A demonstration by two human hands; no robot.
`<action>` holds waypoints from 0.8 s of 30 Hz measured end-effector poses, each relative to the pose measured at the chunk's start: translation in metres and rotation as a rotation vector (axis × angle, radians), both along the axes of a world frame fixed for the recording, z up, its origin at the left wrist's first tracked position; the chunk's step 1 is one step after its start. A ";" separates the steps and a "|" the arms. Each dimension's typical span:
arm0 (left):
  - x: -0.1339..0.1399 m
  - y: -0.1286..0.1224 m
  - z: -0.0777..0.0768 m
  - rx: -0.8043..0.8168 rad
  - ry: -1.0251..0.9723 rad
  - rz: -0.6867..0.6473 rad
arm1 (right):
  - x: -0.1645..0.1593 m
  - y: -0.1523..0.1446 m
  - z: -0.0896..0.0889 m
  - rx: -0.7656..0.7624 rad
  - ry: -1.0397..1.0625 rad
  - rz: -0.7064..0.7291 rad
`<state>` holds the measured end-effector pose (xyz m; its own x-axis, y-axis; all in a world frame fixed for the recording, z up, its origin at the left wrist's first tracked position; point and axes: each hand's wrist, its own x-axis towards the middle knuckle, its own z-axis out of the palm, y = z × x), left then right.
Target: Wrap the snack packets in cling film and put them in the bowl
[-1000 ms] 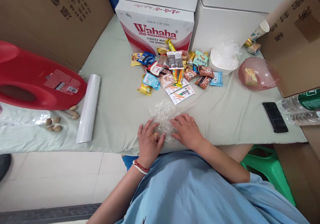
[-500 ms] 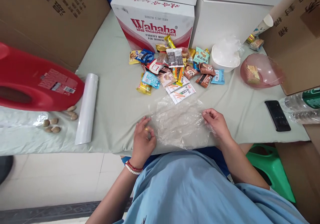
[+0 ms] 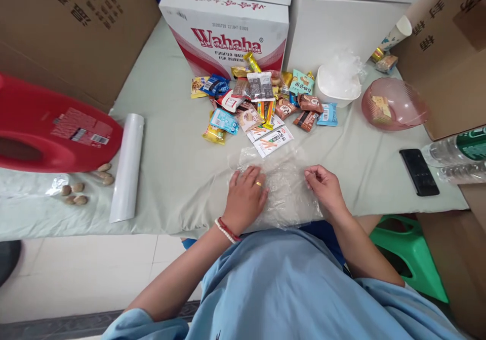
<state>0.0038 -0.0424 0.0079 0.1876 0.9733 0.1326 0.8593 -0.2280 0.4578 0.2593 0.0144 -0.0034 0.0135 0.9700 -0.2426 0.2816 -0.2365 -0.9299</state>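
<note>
A clear plastic bag (image 3: 288, 193) lies spread on the cloth in front of me. My left hand (image 3: 246, 195) rests flat on its left part, fingers stretched out and apart. At the bag's right edge my right hand (image 3: 325, 185) pinches the film between thumb and forefinger. Just beyond the bag is a pile of wrapped snacks (image 3: 250, 119), with white snack packets (image 3: 274, 141) nearest to me and a light blue packet (image 3: 225, 122) on the pile's left side.
To the left are a white roll (image 3: 128, 167), several brown nuts (image 3: 78, 188) and a red jug (image 3: 56, 127). A Wahaba-style printed carton (image 3: 228, 36) stands behind. Rightward sit a white bowl (image 3: 336, 94), a pink bowl (image 3: 402, 112), a black phone (image 3: 418, 172) and plastic bottles (image 3: 448, 152).
My left hand has moved right, from beside the bag onto it, and its curled fingers have spread flat. My right hand keeps its pinch at the right edge.
</note>
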 end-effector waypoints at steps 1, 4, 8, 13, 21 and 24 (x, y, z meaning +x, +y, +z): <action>-0.003 0.001 -0.008 -0.057 0.066 -0.016 | 0.006 0.003 -0.001 0.009 -0.025 -0.015; -0.026 0.002 -0.024 -0.167 0.157 -0.110 | 0.026 0.010 -0.003 -0.007 -0.081 -0.037; -0.061 0.000 -0.023 -0.255 0.202 -0.243 | 0.043 0.015 -0.006 -0.104 -0.084 -0.004; -0.090 -0.005 -0.022 -0.290 0.238 -0.299 | 0.047 0.017 -0.010 -0.088 -0.131 0.043; -0.114 0.005 0.000 -0.217 0.125 -0.197 | 0.051 0.014 0.002 0.021 -0.340 0.185; -0.089 0.006 0.015 -0.014 -0.030 0.079 | 0.041 0.032 0.015 0.094 -0.496 0.163</action>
<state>-0.0856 -0.0364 0.0232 0.1064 0.9867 0.1229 0.8602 -0.1533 0.4864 0.3005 0.0466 0.0111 -0.0481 0.9865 -0.1568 0.7189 -0.0748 -0.6911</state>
